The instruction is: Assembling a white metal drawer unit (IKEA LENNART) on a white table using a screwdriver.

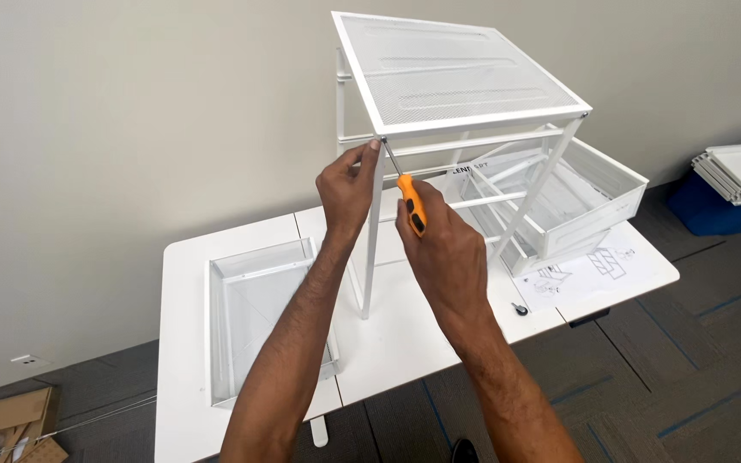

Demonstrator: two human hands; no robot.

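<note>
Frame centre: right hand (443, 249) clenched on orange-handled screwdriver (406, 195), tip at front-left corner screw of white mesh drawer frame (465, 77), left hand (347, 187) pinching that corner; one drawer (589, 184) fitted, another drawer (259, 317) lies lower left on table (405, 343), so assembly looks partial.

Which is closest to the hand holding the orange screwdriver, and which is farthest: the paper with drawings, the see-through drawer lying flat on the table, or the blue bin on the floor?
From the right hand, in the head view:
1. Instruction sheet, on the table to its right.
2. Flat mesh drawer, on the table to its left.
3. Blue bin, on the floor, far right.
</note>
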